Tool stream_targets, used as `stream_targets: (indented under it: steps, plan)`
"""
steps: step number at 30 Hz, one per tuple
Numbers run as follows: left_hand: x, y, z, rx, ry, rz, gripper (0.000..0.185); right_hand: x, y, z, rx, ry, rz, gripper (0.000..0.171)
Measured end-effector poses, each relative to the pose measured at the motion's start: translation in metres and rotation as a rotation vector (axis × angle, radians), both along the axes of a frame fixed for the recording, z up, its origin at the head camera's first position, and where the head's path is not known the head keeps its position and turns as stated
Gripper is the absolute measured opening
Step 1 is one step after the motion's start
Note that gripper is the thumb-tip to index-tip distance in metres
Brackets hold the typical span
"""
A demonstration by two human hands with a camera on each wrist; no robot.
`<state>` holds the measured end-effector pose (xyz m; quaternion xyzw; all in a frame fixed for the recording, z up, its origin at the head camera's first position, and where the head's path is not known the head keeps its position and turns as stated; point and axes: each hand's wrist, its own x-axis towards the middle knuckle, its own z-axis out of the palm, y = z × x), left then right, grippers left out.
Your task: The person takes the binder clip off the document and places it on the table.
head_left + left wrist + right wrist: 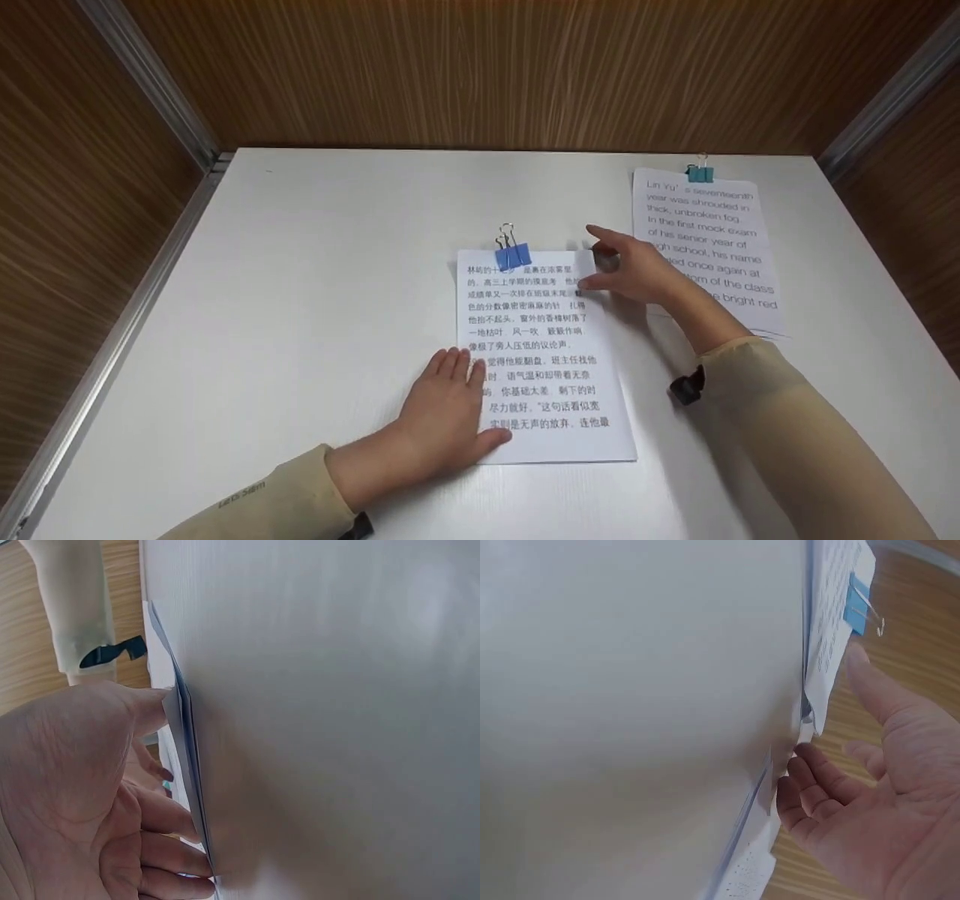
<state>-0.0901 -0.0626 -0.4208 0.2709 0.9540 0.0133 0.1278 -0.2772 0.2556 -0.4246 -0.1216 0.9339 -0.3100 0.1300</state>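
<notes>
A stack of white sheets printed with Chinese text (536, 322) lies on the white table, with a blue binder clip (513, 256) on its top edge. My left hand (442, 416) rests along the stack's lower left edge, its fingers extended over the margin and its thumb on the paper. In the left wrist view, the left hand (82, 795) is beside the sheets' edge. My right hand (637, 270) is at the stack's upper right corner, index finger extended and thumb over the right margin. Its fingers look loosely bent and hold nothing in the right wrist view.
To the right lies a second stack with English text (701, 225), a teal binder clip (700, 174) at its top; my right forearm covers part of it. A wood-grain panel (480, 75) stands behind the white table (322, 262), with more panels at both sides.
</notes>
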Motion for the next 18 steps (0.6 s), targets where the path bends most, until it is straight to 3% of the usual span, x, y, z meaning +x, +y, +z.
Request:
stream_targets:
  steps: [6, 11, 18]
  plan:
    - [-0.0007, -0.0004, -0.0019, 0.003, -0.001, -0.009, 0.098, -0.0034, -0.0003, -0.0040, 0.003, -0.055, 0.041, 0.110]
    - [-0.0006, -0.0001, -0.0023, 0.003, -0.005, -0.006, 0.099, -0.0020, -0.0026, -0.0045, 0.051, -0.087, 0.040, 0.102]
    - [-0.0020, 0.0003, -0.0018, -0.009, -0.014, 0.004, 0.098, -0.0047, -0.0032, -0.0072, 0.053, -0.057, 0.065, 0.088]
